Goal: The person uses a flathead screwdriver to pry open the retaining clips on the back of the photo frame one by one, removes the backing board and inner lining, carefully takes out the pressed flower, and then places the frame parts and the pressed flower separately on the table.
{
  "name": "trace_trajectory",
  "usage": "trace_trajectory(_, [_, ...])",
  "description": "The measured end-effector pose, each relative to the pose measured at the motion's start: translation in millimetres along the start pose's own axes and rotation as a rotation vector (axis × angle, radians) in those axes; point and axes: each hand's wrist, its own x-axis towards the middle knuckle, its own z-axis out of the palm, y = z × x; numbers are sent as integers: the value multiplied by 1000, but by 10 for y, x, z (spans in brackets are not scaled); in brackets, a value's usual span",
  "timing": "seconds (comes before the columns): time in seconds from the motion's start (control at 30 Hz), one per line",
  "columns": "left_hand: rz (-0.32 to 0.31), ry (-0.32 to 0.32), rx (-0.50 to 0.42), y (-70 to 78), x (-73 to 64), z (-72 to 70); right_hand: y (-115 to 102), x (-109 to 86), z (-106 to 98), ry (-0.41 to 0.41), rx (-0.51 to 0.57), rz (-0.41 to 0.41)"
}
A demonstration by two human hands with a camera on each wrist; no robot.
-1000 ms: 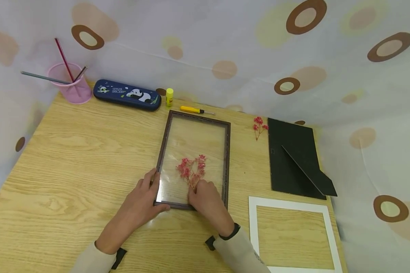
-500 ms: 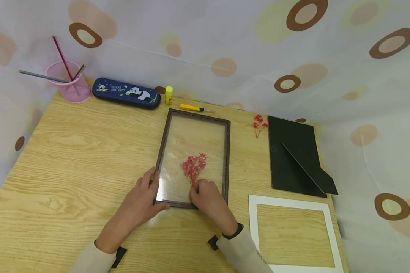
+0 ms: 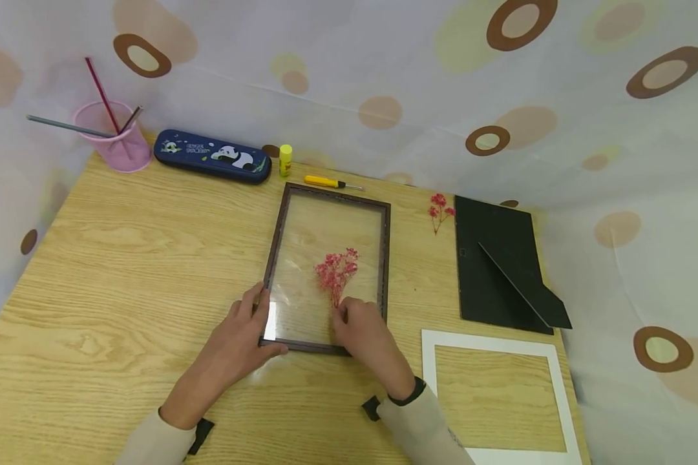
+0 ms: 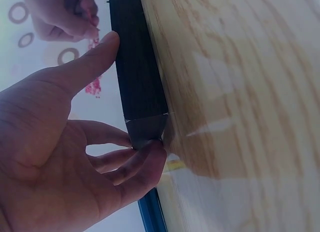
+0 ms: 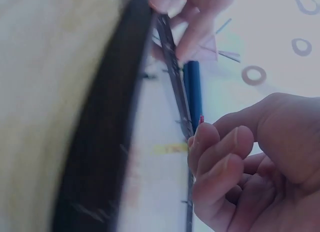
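Observation:
A dark brown picture frame (image 3: 386,258) with clear glass lies on the wooden table. My left hand (image 3: 232,339) holds its near left corner, the thumb along the near edge and the fingers against the left side. In the left wrist view, that hand (image 4: 75,137) spans the frame's corner (image 4: 145,129). Over the lower part of the glass, my right hand (image 3: 366,332) pinches the stems of a small bunch of pink dried flowers (image 3: 337,268). The right wrist view shows the right hand (image 5: 235,167) with its fingers curled; most of the bunch is hidden there.
A sprig of pink flowers (image 3: 439,210) lies by a black backing board (image 3: 488,284) with a stand. Nearer is a white mat (image 3: 488,342). Along the back stand a yellow screwdriver (image 3: 322,181), a glue stick (image 3: 285,161), a panda pencil case (image 3: 209,155) and a pink cup (image 3: 119,145).
My right hand has shifted the flower bunch slightly right and away from me over the glass, and its blossoms have turned and drawn closer together. The left hand keeps its place on the frame.

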Motion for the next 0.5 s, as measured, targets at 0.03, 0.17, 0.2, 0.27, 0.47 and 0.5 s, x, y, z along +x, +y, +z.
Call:
trace_trajectory(0.03, [-2,-1,-1,-1,-1,-1,9,7,-41,17,-11,-14])
trace_trajectory(0.17, [-12,-10,-4,-3,-4,-1,69,38,-262,88,-33,-13])
trace_trajectory(0.2, [-13,-11,-4,-4,-4,1,90,46,-327,105,-34,0])
trace_trajectory(0.27, [-14,-12,-2,-6,-3,5,148,63,-456,131,-40,35])
trace_trajectory(0.47, [-9,-10,-7,-11,-2,11,408,134,-773,179,-95,81])
trace_trajectory(0.5, [-7,-9,-8,-12,-3,9,460,150,-816,183,-98,89])
